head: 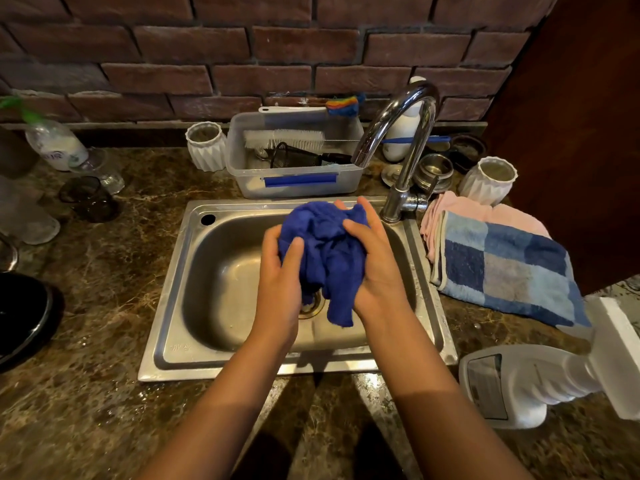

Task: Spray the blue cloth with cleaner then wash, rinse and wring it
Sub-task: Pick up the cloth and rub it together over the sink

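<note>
**Blue cloth bunched between both hands over the sink**

Blue cloth (323, 258) is held above the basin of the sink (173, 299), crumpled into a loose bundle. The left hand (280, 282) grips it from the left side with the thumb pressed on the fabric. The right hand (375, 265) closes on it from the right, with fingers curled over the top. The two hands are close together and both are clamped on the cloth.

The bundle has no clear direction, but its long axis runs roughly up and down: the thick part is at the top between the hands, and one loose corner hangs down toward the drain.

Behind the sink and to its right stands the faucet (398, 133); no water is seen running from it. To the right of the sink, on the desk (104, 306), the white spray bottle (526, 382) lies on its side, and nobody holds it. From this I judge that the spraying is probably done and the cloth is now being rubbed or washed. The rinsing and the wringing seem to remain. Whether the cloth is wet, I cannot tell.
</note>
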A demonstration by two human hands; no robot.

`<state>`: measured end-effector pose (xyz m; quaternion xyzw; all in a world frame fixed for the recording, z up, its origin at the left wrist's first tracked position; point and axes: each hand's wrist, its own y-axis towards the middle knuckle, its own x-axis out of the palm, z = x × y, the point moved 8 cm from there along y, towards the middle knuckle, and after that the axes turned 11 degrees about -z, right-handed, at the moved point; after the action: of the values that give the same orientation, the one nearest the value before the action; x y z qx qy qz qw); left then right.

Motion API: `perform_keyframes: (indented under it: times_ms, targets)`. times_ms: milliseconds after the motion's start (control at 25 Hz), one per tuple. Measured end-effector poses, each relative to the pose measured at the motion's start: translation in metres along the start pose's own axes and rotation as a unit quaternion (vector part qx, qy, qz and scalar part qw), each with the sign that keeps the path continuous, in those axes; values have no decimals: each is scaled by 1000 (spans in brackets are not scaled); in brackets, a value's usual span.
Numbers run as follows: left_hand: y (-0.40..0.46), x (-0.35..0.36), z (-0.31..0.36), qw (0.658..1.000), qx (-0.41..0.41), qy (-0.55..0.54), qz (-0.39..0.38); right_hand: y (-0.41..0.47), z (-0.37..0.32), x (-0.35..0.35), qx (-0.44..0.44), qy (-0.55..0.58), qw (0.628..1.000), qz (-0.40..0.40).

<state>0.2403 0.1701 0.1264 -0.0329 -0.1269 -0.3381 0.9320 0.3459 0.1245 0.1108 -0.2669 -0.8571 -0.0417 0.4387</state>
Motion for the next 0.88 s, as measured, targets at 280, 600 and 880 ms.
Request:
perform_keyframes:
  times_ms: [280, 600, 880]
  targets:
    - [12, 31, -42, 968, -132, 99, -190, 11, -9, -28, -48, -184, 981, -27]
    - [46, 13, -63, 983, -134, 58, -112, 50, -26, -64, 44, -375, 924, -62]
    - [75, -2, -92, 979, -172, 66, -85, 61, -106, -138, -119, -572, 754, 301]
